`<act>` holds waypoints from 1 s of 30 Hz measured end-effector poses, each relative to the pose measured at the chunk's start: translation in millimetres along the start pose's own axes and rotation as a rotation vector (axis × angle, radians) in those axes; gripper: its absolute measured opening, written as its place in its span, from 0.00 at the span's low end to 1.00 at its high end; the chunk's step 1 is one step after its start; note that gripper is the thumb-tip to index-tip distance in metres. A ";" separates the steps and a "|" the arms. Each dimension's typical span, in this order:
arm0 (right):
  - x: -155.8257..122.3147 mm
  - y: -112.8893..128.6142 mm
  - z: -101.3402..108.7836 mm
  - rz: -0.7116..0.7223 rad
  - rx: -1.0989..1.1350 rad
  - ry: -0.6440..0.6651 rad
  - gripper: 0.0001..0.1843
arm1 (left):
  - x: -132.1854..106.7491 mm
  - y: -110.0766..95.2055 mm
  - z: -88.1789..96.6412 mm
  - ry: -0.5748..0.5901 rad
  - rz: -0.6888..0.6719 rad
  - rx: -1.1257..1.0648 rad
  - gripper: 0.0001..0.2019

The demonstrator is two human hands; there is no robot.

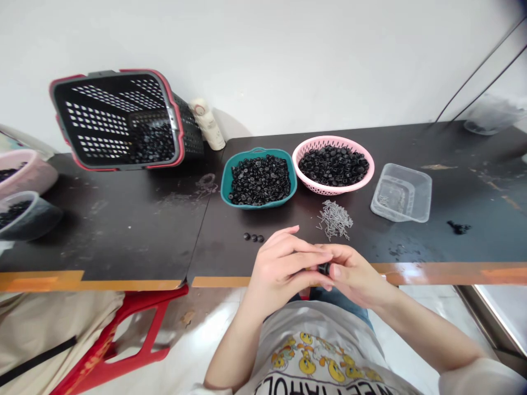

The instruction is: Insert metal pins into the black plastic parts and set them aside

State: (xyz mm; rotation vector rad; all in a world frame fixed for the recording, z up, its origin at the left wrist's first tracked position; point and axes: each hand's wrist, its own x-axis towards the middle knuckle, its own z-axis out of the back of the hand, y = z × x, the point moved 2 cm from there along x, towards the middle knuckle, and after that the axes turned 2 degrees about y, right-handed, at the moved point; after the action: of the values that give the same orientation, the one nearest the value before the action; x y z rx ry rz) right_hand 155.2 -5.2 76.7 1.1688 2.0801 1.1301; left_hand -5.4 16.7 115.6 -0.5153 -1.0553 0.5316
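My left hand (pixel 284 264) and my right hand (pixel 358 277) meet over the table's front edge. Between their fingertips they grip a small round black part (pixel 324 268), partly covered by the fingers. Just left of my left hand, three black round pieces (pixel 254 237) lie in a row on the table. Beyond my hands is a loose heap of thin grey metal pins (pixel 335 219). Farther back stand a teal basin (pixel 258 205) and a pink basket (pixel 333 190), both filled with small black round parts.
At the right are a clear plastic tub (pixel 420 195) with a few pins and a small black clump (pixel 458 227). A dark crate (pixel 181 129) lies tipped at the back left beside a white bottle (pixel 208 125). A red stool (pixel 150 329) stands below the dark table (pixel 164 219).
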 end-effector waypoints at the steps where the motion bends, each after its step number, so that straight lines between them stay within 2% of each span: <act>1: 0.0 -0.5 0.0 0.001 -0.003 -0.007 0.17 | -0.5 -0.6 0.3 0.000 -0.002 0.014 0.13; 7: -6.6 -10.3 -4.5 0.024 0.043 -0.127 0.19 | -4.3 1.2 0.2 0.058 0.008 0.004 0.13; 13: -7.5 -21.2 9.0 -0.142 -0.129 -0.074 0.16 | -26.6 12.8 -3.7 0.079 0.088 0.059 0.12; 15: -2.5 -21.4 17.5 -0.198 -0.248 -0.066 0.15 | -38.9 17.2 -3.4 0.124 0.145 0.121 0.13; 17: 5.0 -20.5 27.0 -0.204 -0.428 -0.064 0.16 | -49.8 24.5 2.9 0.181 0.237 0.199 0.19; 19: 14.9 -19.5 35.4 -0.141 -0.725 -0.055 0.17 | -55.2 35.4 18.5 0.192 0.329 0.287 0.23; 20: 20.5 -19.4 38.2 -0.093 -0.911 -0.051 0.18 | -54.8 41.8 29.7 0.167 0.359 0.339 0.21; 23: 40.2 -23.0 36.9 0.017 -1.489 0.009 0.21 | -40.1 62.9 68.7 0.039 0.407 0.503 0.13; 26: 62.9 -31.5 22.9 0.011 -1.803 0.086 0.20 | -9.0 81.9 97.2 0.005 0.433 0.594 0.12; 28: 77.7 -37.3 9.6 -0.002 -1.850 0.093 0.16 | 15.4 92.9 103.4 0.138 0.474 0.720 0.12; 30: 90.2 -43.0 -4.2 -0.009 -1.861 0.091 0.11 | 37.4 104.6 101.6 0.370 0.574 0.882 0.11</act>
State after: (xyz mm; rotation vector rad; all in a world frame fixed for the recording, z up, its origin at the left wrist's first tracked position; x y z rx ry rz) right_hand 86.9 58.2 40.4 0.0928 0.3302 2.1505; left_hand -99.5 134.3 115.7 -0.1005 -0.2315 1.2700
